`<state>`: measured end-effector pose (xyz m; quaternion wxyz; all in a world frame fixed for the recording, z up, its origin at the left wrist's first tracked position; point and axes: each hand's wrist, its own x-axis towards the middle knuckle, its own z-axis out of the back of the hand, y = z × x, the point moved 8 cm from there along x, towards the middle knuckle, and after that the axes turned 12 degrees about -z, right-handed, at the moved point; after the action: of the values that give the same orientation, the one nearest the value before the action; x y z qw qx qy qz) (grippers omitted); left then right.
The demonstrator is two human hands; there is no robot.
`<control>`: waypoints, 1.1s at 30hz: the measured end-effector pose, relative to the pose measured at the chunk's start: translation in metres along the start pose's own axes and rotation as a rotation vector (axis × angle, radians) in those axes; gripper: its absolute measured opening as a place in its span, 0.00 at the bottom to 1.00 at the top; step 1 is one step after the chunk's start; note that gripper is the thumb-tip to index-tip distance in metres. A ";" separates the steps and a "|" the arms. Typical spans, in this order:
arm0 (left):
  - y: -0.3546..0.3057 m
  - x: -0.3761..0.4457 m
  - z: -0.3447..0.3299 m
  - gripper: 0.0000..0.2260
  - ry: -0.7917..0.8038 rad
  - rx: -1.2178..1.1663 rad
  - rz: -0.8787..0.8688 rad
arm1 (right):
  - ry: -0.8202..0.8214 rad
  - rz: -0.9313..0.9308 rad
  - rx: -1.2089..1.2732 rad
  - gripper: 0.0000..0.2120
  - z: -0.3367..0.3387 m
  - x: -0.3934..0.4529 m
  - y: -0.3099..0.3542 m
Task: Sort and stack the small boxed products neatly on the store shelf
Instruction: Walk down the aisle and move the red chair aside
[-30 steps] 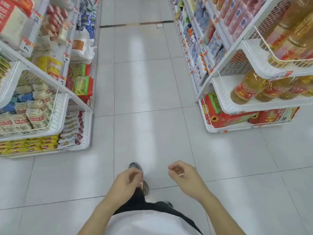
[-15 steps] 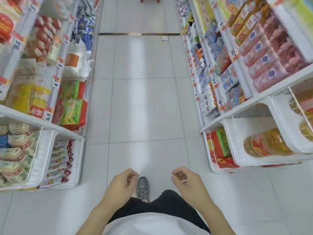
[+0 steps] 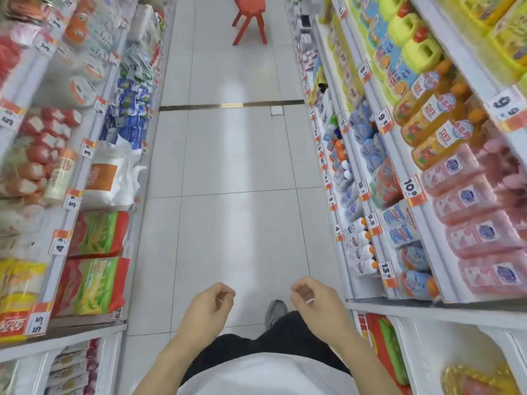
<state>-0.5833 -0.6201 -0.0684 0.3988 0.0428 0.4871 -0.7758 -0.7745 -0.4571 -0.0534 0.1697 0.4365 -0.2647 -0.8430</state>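
Observation:
I stand in a store aisle between two rows of shelves. My left hand [image 3: 209, 306] hangs low at the centre with loosely curled fingers and holds nothing. My right hand [image 3: 316, 302] hangs beside it, also loosely curled and empty. Small red and white boxed products [image 3: 48, 138] sit on the left shelf at mid height, well away from both hands. Pink packs [image 3: 482, 232] fill the right shelf. No box is in either hand.
A red plastic stool [image 3: 249, 19] stands far down the aisle. A metal floor strip [image 3: 231, 105] crosses the white tiles. A white bag [image 3: 114, 175] bulges out of the left shelf. Bottles [image 3: 359, 249] line the right shelf edge. My shoe [image 3: 275, 312] shows below.
The view has advanced down the aisle and tilted up, bringing the stool into sight. The wire baskets at both sides have slid out of view. Both hands stay loosely curled and empty.

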 end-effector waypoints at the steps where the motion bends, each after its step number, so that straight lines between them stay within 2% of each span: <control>1: -0.008 0.020 0.010 0.07 -0.012 -0.010 0.011 | 0.008 0.010 -0.017 0.04 0.012 0.023 0.018; 9: -0.066 0.211 0.099 0.07 -0.080 -0.077 0.049 | 0.109 0.042 -0.064 0.04 0.078 0.210 0.167; 18: -0.131 0.484 0.220 0.06 -0.036 -0.106 0.040 | 0.033 -0.040 0.040 0.04 0.154 0.422 0.340; 26: -0.214 0.709 0.330 0.07 0.042 -0.035 -0.004 | 0.019 -0.099 0.102 0.01 0.232 0.589 0.466; 33: -0.279 0.929 0.412 0.06 0.032 0.055 -0.003 | 0.059 -0.044 0.091 0.04 0.308 0.805 0.597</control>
<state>-1.2652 -1.4237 -0.0743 0.3887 0.0653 0.4719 -0.7886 -1.4484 -1.2610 -0.0710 0.1387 0.4742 -0.2880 -0.8203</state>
